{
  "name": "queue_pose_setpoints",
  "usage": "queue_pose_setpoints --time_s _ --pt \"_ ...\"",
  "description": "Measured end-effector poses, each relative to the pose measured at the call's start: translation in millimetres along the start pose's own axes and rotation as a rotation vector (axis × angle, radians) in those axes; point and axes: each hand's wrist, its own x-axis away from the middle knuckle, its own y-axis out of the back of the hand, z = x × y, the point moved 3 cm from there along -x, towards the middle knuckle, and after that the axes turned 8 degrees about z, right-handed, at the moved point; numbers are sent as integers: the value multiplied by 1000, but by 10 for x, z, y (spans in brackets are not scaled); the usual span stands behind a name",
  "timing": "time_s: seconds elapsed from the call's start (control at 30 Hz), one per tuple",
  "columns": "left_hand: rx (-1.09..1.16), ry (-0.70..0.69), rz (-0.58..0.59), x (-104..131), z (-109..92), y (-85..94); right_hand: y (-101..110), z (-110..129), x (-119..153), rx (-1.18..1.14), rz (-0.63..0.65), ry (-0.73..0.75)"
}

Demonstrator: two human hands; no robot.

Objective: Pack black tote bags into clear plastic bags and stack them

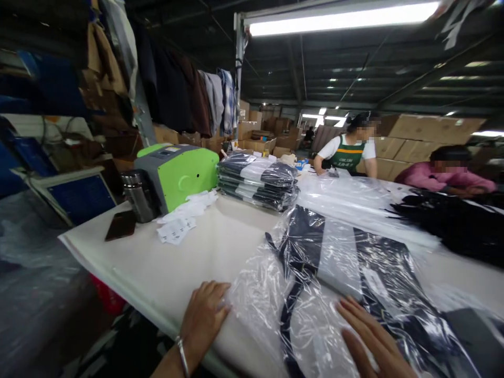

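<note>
A clear plastic bag (pixel 255 304) lies on the white table in front of me, with a dark folded garment (pixel 303 236) inside. A pale grey strip (pixel 339 252) crosses the garment, and a dark strap (pixel 289 315) runs through the bag towards me. At the bag's left edge, my left hand (pixel 205 315) has its fingers curled together on the loose plastic. My right hand (pixel 372 341) rests flat over the near part of the bag, fingers stretched out, holding nothing.
A stack of bagged garments (pixel 258 181) stands behind, beside a green and grey machine (pixel 189 173). Paper labels (pixel 177 228), a steel flask (pixel 139 197) and a phone (pixel 120 226) lie left. Dark straps (pixel 452 215) are heaped right. Two people sit or stand across the table.
</note>
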Motion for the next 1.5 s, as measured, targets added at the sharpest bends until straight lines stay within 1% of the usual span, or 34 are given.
queue_pose_setpoints --time_s 0.07,0.13,0.2,0.27,0.33,0.37,0.43,0.5,0.57,0.6,0.67,0.7,0.73,0.77,0.83,0.9,1.0,1.07,1.13,1.23,1.33,1.43,1.5 --pt "61 18 -7 -38 -73 39 -243 205 -448 9 132 36" --pt "133 11 -43 -37 -89 52 -560 396 -891 -5 232 76" --pt "203 -26 -111 0 -69 43 -876 527 -1208 4 337 99" --pt "237 -92 -186 79 -26 25 -1138 573 -1355 42 437 89" --pt "213 -154 -227 204 41 9 -1328 558 -1368 90 517 71" --pt "183 -171 -233 275 86 11 -1398 543 -1347 111 549 67" --pt "109 -191 -208 401 193 56 -1492 515 -1295 137 589 67" --pt "43 -165 -158 430 340 190 -1542 506 -1261 145 609 74" --pt "-24 -89 -145 291 545 439 -1563 511 -1255 148 625 73" --pt "-67 -28 -159 153 675 599 -1568 516 -1259 152 632 71" --pt "-181 67 -213 -229 975 938 -1574 523 -1268 163 642 59" --pt "-264 146 -208 -449 1150 1086 -1578 522 -1272 168 645 51" --pt "-344 238 -173 -671 1332 1206 -1583 519 -1274 171 647 46" --pt "-357 283 -158 -879 1496 1302 -1589 513 -1274 172 650 43" --pt "-365 339 -114 -1233 1757 1400 -1605 497 -1273 170 654 40" --pt "-354 355 -84 -1489 1899 1396 -1618 483 -1277 165 656 39" --pt "-348 402 -69 -1725 1957 1304 -1620 479 -1288 162 664 28" --pt "-337 459 -73 -1815 1965 1257 -1611 488 -1295 163 668 20" --pt "-322 494 -91 -1857 1973 1256 -1600 501 -1300 160 662 22" --pt "-301 477 -146 -1823 1971 1323 -1593 510 -1302 154 652 28" --pt "-290 412 -182 -1710 1900 1365 -1601 503 -1298 143 654 28" --pt "-282 349 -191 -1630 1753 1294 -1609 494 -1291 132 646 35" --pt "-265 364 -210 -1633 1658 1207 -1614 488 -1287 135 638 37"
